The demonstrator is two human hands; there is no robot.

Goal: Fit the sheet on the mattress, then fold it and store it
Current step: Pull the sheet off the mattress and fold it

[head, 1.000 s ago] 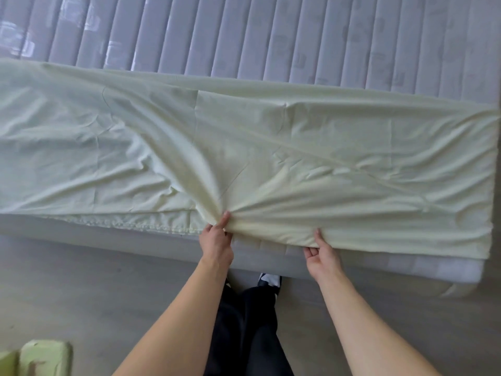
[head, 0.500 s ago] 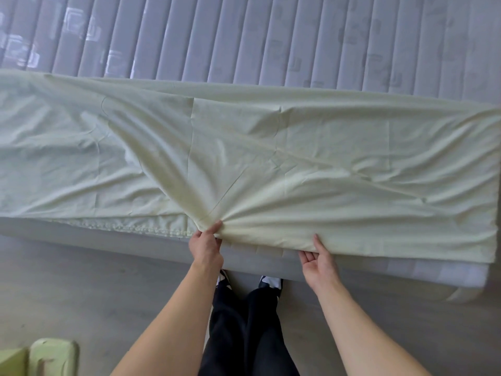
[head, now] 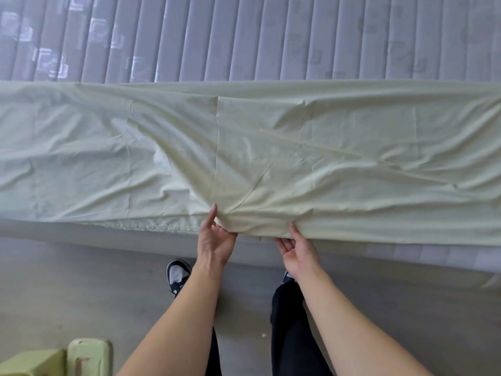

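Both hands at the sheet's near edge

The pale sheet (head: 271,158) lies folded along the mattress (head: 244,36) near edge; the left hand (head: 215,240) and right hand (head: 296,249) each pinch its hem.

A grey floor (head: 81,280) lies below the bed. A black and white shoe (head: 177,275) stands on it. Black trousers (head: 291,335) show too. A pale green thing (head: 54,359) sits in the near left corner
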